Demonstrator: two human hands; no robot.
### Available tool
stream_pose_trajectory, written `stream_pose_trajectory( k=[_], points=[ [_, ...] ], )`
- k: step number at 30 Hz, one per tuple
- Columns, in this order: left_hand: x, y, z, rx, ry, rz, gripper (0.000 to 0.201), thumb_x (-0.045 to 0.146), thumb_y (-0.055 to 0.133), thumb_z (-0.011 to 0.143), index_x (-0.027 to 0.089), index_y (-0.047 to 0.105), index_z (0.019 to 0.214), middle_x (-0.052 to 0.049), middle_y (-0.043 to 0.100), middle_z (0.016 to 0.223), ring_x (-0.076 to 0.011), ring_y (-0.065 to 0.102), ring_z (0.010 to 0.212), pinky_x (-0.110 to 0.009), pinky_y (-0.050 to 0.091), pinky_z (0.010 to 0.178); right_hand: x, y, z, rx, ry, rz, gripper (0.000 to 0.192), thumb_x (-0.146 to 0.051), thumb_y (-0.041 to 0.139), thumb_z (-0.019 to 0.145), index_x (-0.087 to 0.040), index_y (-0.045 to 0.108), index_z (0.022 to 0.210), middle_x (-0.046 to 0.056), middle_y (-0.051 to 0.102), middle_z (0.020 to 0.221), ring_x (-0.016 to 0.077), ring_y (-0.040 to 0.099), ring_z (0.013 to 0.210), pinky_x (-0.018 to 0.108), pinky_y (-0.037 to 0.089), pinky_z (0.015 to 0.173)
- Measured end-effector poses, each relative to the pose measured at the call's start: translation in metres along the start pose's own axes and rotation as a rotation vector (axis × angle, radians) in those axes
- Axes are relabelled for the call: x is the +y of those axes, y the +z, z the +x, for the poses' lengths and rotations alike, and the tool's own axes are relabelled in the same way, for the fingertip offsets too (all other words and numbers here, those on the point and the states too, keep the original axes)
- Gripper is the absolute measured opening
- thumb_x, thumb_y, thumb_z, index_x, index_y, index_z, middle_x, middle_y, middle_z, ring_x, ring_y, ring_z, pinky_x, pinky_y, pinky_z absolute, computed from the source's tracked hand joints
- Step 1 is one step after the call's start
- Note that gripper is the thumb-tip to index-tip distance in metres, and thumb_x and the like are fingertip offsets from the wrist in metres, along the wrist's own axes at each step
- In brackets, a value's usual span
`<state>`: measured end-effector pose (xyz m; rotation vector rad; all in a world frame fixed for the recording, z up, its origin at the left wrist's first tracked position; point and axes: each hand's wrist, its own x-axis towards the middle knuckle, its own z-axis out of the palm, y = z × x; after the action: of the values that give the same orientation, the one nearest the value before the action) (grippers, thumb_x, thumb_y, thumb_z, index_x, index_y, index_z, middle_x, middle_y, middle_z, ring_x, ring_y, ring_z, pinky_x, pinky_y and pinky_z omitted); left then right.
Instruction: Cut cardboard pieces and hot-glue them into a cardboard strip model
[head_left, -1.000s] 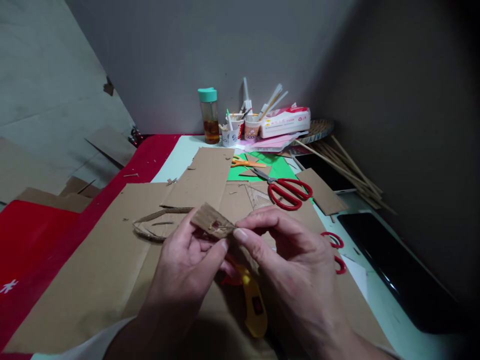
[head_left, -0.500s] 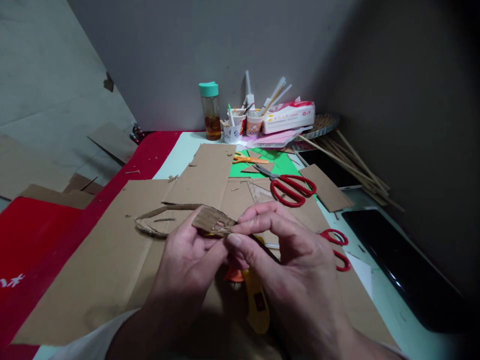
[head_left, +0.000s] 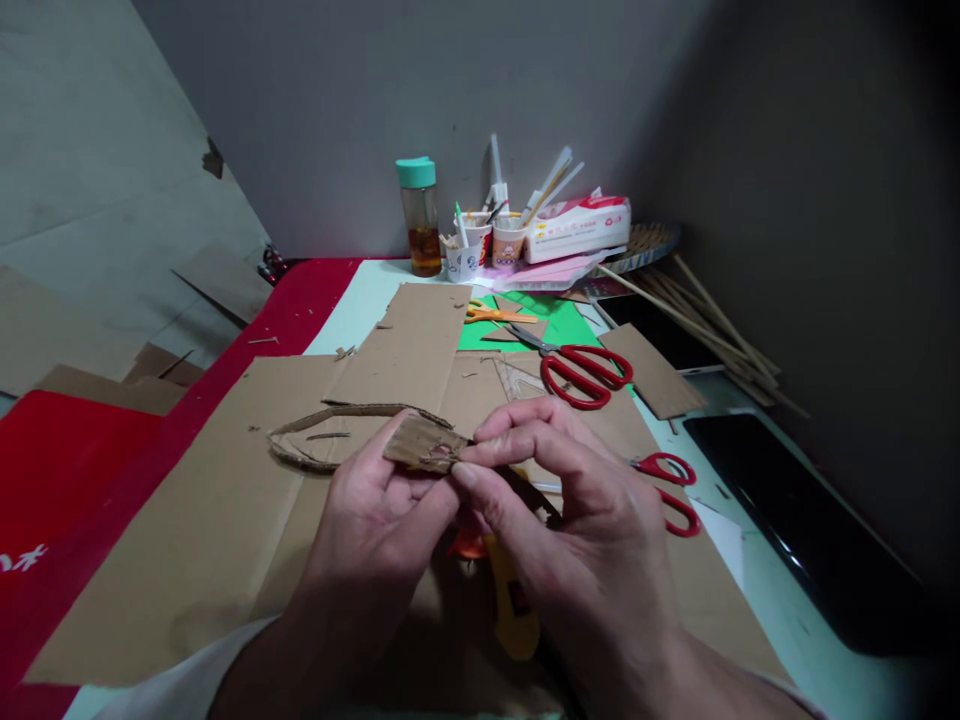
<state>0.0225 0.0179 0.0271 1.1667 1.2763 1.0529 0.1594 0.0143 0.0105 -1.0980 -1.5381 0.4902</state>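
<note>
My left hand (head_left: 382,530) holds a small piece of corrugated cardboard (head_left: 416,440) with a ragged hole near its right end. The thumb and index finger of my right hand (head_left: 581,500) pinch that end. Below my right hand shows a yellow utility knife (head_left: 516,620); whether fingers touch it is hidden. Beside it, a small orange object (head_left: 471,545) is partly covered. Behind my left hand, a pointed outline made of cardboard strips (head_left: 304,462) lies on a large cardboard sheet (head_left: 202,520).
Red-handled scissors (head_left: 585,375) lie beyond my hands, and a second red-handled pair (head_left: 671,470) is partly hidden at right. Orange scissors (head_left: 499,314) rest on green paper. A black phone (head_left: 795,530) lies far right. A drink bottle (head_left: 422,220), cups and a tissue pack (head_left: 577,232) stand at the back.
The torn bits at the hole in the cardboard piece have shifted slightly under my right fingertips. Both hands keep nearly the same place and grip.
</note>
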Motion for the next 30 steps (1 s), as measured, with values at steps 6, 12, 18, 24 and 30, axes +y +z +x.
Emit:
stream_pose_trajectory(
  k=[6,12,18,24,30],
  points=[
    [-0.001,-0.001,0.001,0.024,0.047,0.065,0.015,0.024,0.071,0.077,0.023,0.057,0.076,0.004,0.067,0.066,-0.0152,0.068,0.062,-0.024,0.057,0.058,-0.002,0.002,0.0,0.032,-0.042,-0.004,0.013,-0.005,0.069,0.084,-0.017,0.07,0.079,0.005,0.07,0.087,0.0177,0.068,0.082,0.032,0.054,0.072],
    [-0.001,-0.001,0.0,0.096,0.009,0.071,0.012,0.022,0.073,0.075,0.022,0.061,0.077,0.006,0.067,0.067,-0.0125,0.068,0.065,-0.019,0.057,0.06,-0.002,0.004,0.0,0.054,-0.033,0.001,0.013,-0.005,0.068,0.084,-0.017,0.069,0.078,0.005,0.069,0.086,0.017,0.067,0.081,0.031,0.052,0.071],
    [0.003,0.002,-0.003,0.102,-0.038,0.043,0.016,0.016,0.074,0.074,0.023,0.06,0.073,0.012,0.051,0.051,-0.0058,0.052,0.046,-0.015,0.052,0.052,-0.002,0.004,0.001,0.044,-0.039,-0.007,0.015,-0.005,0.067,0.085,-0.018,0.069,0.079,0.005,0.069,0.086,0.0177,0.066,0.082,0.032,0.052,0.073],
    [-0.002,-0.002,0.001,0.02,0.048,0.009,0.014,0.015,0.07,0.077,0.023,0.059,0.075,0.005,0.067,0.065,-0.0118,0.067,0.062,-0.017,0.056,0.056,0.001,0.006,-0.002,0.044,-0.04,-0.018,0.013,-0.007,0.067,0.087,-0.019,0.07,0.083,0.003,0.069,0.089,0.0169,0.064,0.086,0.031,0.051,0.077],
    [-0.007,0.003,0.002,0.105,0.037,-0.076,0.013,0.017,0.073,0.07,0.023,0.062,0.075,0.007,0.064,0.06,-0.0117,0.065,0.058,-0.018,0.056,0.054,-0.003,0.001,-0.002,0.0,-0.047,-0.056,0.01,-0.007,0.067,0.085,-0.016,0.071,0.088,0.005,0.071,0.09,0.0165,0.065,0.089,0.029,0.052,0.082]
  ],
)
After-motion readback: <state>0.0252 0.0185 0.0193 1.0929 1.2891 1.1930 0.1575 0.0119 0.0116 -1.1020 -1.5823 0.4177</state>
